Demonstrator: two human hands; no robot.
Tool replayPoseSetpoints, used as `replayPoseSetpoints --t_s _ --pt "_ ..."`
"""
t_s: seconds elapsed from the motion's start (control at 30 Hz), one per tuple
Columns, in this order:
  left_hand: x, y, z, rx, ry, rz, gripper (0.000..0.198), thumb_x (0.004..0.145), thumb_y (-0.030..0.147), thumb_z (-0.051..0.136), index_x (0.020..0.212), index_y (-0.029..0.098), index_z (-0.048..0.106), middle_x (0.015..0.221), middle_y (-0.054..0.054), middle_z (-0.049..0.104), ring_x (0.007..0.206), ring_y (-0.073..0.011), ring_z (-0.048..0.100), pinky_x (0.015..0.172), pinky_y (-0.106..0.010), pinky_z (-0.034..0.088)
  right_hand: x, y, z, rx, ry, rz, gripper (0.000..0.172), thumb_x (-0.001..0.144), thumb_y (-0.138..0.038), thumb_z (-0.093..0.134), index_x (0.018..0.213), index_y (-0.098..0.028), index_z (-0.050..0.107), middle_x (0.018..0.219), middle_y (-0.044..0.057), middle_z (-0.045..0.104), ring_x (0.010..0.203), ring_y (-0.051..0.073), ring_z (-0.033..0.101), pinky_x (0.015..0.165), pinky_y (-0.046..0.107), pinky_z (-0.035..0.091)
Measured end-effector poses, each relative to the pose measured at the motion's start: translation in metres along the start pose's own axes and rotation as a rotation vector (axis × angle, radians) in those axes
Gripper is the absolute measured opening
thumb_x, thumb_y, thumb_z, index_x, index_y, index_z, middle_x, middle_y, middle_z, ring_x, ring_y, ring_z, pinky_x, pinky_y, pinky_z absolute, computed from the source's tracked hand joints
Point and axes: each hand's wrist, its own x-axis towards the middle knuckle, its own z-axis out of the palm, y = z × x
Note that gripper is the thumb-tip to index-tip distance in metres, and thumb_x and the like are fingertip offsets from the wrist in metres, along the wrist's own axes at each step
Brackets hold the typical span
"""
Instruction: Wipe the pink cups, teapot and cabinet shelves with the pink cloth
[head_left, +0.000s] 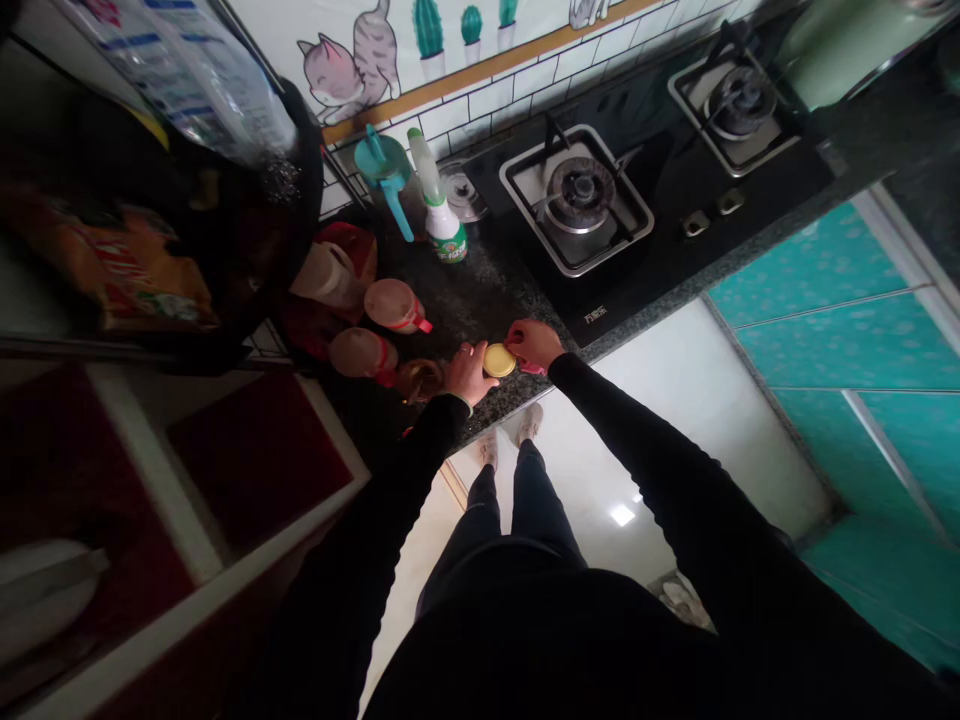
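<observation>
Head view
Item: one round, flat, gold-coloured lid with a metallic sheen [499, 360], centre of the frame, by the front edge of the speckled dark stone countertop [487, 290]
Grip: my left hand [468, 374] is curled around its left side, thumb and fingers grasping at the rim; my right hand [534, 345] has fingertips gathered at the right rim, whether pinching or merely touching I cannot tell
Underside: hidden; I cannot tell what lies below the lid
Handling, my estimate: light, thin, stiff; smooth enough to slip under damp fingers; its edge may bend if squeezed hard
Best hold: opposite points of the rim, fingertips spread, since the flat top offers little purchase
Neighbours: one amber, glass-looking vessel [421, 380], just beside my left hand, probably fragile, so I would keep that wrist clear; two translucent jars with red handles [391, 304], left of centre; one black gas hob [637, 280], upper right
</observation>
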Motion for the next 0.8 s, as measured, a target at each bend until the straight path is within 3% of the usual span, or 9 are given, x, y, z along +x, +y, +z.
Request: replayPoseSetpoints --t_s 0.07,0.17,0.33,0.47,0.57,0.67,0.8 --pt "0.008 -0.002 -0.004 0.021 0.017 0.113 0.083 0.074 0.025 0.087 0.147 0.021 0.048 0.143 -0.016 0.056 0.129 -0.0315 0.058 0.107 -0.037 0.047 0.003 -0.001 -0.003 -0.018 -0.016 -0.048 0.015 0.082 -0.028 0.069 0.095 -0.023 0.074 0.103 0.002 0.074 0.093 0.017 0.063 0.073 0.024 0.041" --pt "0.015 0.002 -0.003 0.001 -0.018 0.207 0.070 0.073 0.020 0.086 0.137 0.022 0.057 0.140 -0.013 0.056 0.125 -0.0290 0.059 0.109 -0.035 0.047 -0.001 -0.004 -0.001 -0.016 0.000 -0.032 0.014 0.082 -0.027 0.068 0.094 -0.023 0.074 0.104 0.003 0.074 0.092 0.017 0.063 0.074 0.024 0.042" --pt "0.008 0.008 0.008 -0.064 0.045 0.124 0.063 0.077 0.022 0.083 0.134 0.020 0.056 0.133 -0.013 0.059 0.114 -0.0282 0.065 0.099 -0.035 0.051 -0.040 -0.010 0.022 0.128 0.162 0.265 0.017 0.090 -0.036 0.063 0.095 -0.023 0.073 0.099 0.003 0.074 0.087 0.018 0.064 0.074 0.026 0.043" --pt "0.000 0.013 0.019 -0.110 0.114 0.067 0.057 0.080 0.023 0.080 0.131 0.022 0.055 0.133 -0.012 0.058 0.113 -0.0269 0.066 0.093 -0.033 0.053 -0.068 -0.011 0.045 0.217 0.207 0.345 0.016 0.089 -0.035 0.064 0.096 -0.023 0.072 0.098 0.002 0.074 0.085 0.017 0.064 0.075 0.026 0.045" --pt "-0.004 0.023 0.025 -0.126 0.137 -0.058 0.052 0.082 0.032 0.081 0.126 0.019 0.054 0.132 -0.014 0.058 0.109 -0.0270 0.068 0.087 -0.032 0.053 -0.064 -0.004 0.045 0.204 0.253 0.313 0.014 0.087 -0.033 0.066 0.095 -0.023 0.072 0.102 0.003 0.073 0.090 0.018 0.064 0.077 0.027 0.045" --pt "-0.006 0.029 0.025 -0.107 0.121 -0.141 0.057 0.079 0.043 0.085 0.119 0.016 0.055 0.125 -0.016 0.062 0.108 -0.0299 0.069 0.087 -0.034 0.053 -0.045 0.008 0.028 0.161 0.253 0.203 0.012 0.084 -0.028 0.069 0.093 -0.023 0.074 0.104 0.002 0.073 0.095 0.018 0.064 0.078 0.026 0.044" --pt "0.000 0.024 0.017 -0.052 0.145 -0.009 0.074 0.073 0.036 0.091 0.132 0.014 0.052 0.137 -0.020 0.058 0.125 -0.0345 0.061 0.102 -0.039 0.050 -0.023 0.020 0.006 0.135 0.142 0.073 0.013 0.082 -0.029 0.071 0.094 -0.024 0.075 0.098 0.000 0.073 0.088 0.016 0.062 0.074 0.025 0.041"
